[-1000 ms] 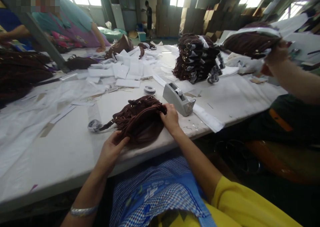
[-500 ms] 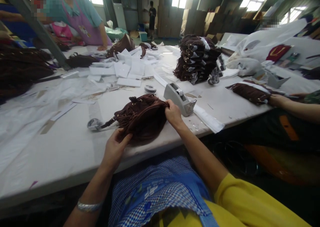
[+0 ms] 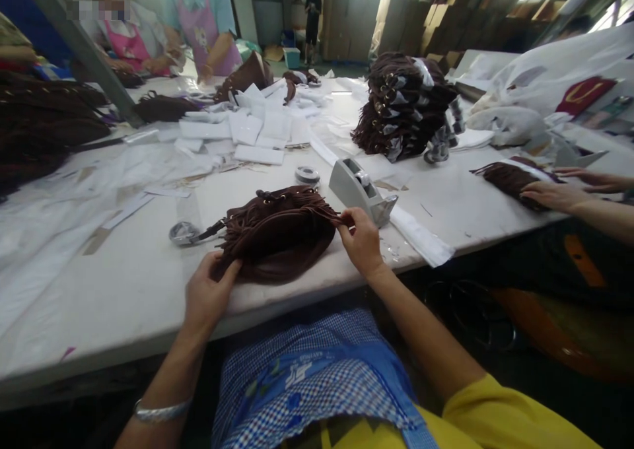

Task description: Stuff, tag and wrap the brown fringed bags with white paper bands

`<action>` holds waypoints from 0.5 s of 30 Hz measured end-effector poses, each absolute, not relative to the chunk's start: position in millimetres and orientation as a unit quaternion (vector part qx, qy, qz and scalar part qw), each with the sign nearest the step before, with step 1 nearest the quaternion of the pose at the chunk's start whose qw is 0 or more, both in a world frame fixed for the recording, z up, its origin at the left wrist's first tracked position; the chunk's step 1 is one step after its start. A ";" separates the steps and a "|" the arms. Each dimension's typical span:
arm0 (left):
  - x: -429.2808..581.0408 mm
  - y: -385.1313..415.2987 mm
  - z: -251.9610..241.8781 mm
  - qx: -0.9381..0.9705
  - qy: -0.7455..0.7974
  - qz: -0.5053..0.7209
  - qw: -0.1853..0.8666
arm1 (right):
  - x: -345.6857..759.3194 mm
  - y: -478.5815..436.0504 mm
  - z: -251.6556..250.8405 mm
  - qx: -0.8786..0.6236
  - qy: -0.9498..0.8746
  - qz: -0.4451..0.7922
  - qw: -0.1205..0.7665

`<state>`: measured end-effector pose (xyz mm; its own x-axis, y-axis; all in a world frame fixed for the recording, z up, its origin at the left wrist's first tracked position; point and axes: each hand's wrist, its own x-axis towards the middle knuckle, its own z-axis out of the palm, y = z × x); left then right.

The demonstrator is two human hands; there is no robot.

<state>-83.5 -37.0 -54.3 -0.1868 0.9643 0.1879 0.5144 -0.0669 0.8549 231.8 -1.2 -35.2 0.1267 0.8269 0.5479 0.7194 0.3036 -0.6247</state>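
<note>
On the surface (image 3: 133, 297), near its front edge, a fringed brown bag (image 3: 284, 247) lies pinched at opposite sides by fingers of the left hand (image 3: 208, 290) and right hand (image 3: 363, 242); even, gentle tension appears advisable.

a dark brown fringed bag (image 3: 277, 254) lies on its side on the white surface (image 3: 133, 284), close to the near edge, its curved rim turned toward the person above a smooth, shadowed area. gold-coloured eyelets (image 3: 268, 202) show along the far side, and a short strap (image 3: 212, 229) runs left to a clear-wrapped bundle (image 3: 185, 234).
</note>
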 end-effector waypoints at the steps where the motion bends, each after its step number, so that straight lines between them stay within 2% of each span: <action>1: -84.2 -36.3 -56.4 0.586 0.623 0.440 0.274 | 229.0 -5.2 -32.8 -0.597 -0.654 0.069 0.460; 6: -87.3 -32.0 -57.3 0.578 0.601 0.440 0.333 | 209.4 -3.4 -30.4 -0.639 -0.648 0.053 0.410; 10: -84.2 -31.6 -52.6 0.589 0.593 0.436 0.334 | 199.4 8.9 -35.3 -0.668 -0.656 0.038 0.350; 12: -83.5 -32.5 -52.4 0.590 0.592 0.433 0.336 | 200.2 13.0 -34.9 -0.660 -0.662 0.047 0.353; 15: -88.6 -33.2 -53.7 0.584 0.608 0.426 0.328 | 209.6 15.0 -30.3 -0.619 -0.661 0.107 0.410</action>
